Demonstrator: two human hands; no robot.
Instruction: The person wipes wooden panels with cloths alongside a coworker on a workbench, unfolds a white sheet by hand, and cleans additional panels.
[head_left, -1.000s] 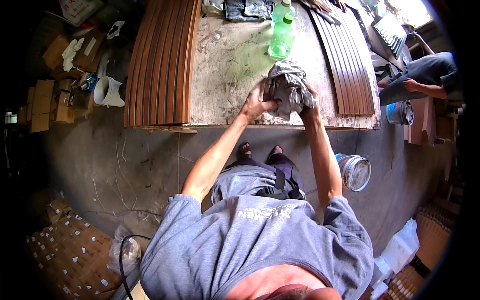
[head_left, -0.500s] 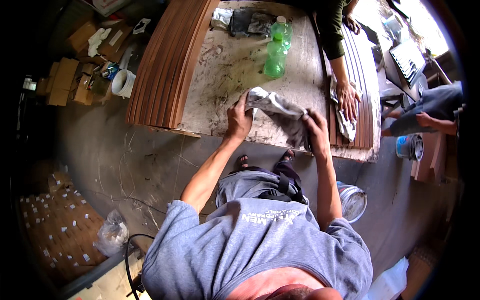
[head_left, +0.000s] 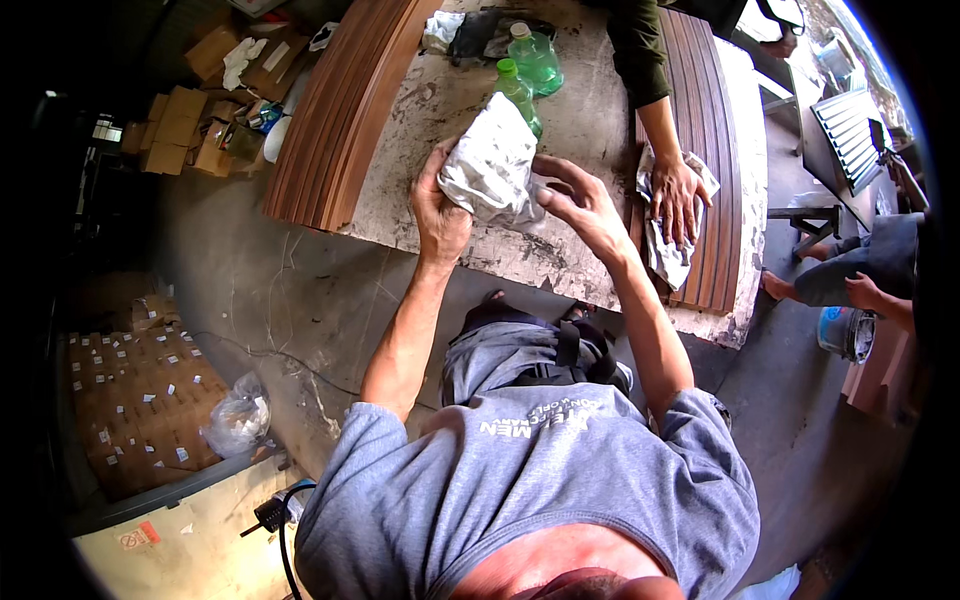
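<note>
A crumpled grey-white rag [head_left: 492,160] is lifted above the stained worktable [head_left: 470,240]. My left hand [head_left: 438,210] grips its left side. To the right of the rag, my right hand [head_left: 580,205] has its fingers spread and the fingertips touch or nearly touch the cloth. Just behind the rag stands a green plastic bottle [head_left: 518,92], and a second green bottle [head_left: 536,58] is farther back.
Brown wooden slats are stacked on the table at left [head_left: 335,120] and right [head_left: 710,200]. Another person's hand [head_left: 678,195] presses a rag [head_left: 668,250] on the right slats. A seated person [head_left: 860,270] and a bucket [head_left: 848,332] are at far right. Cardboard boxes [head_left: 190,130] lie left.
The rag went from spread on the table to bunched and raised in my left hand. My right hand let go and opened. The view shifted, and another person's arm came in at right.
</note>
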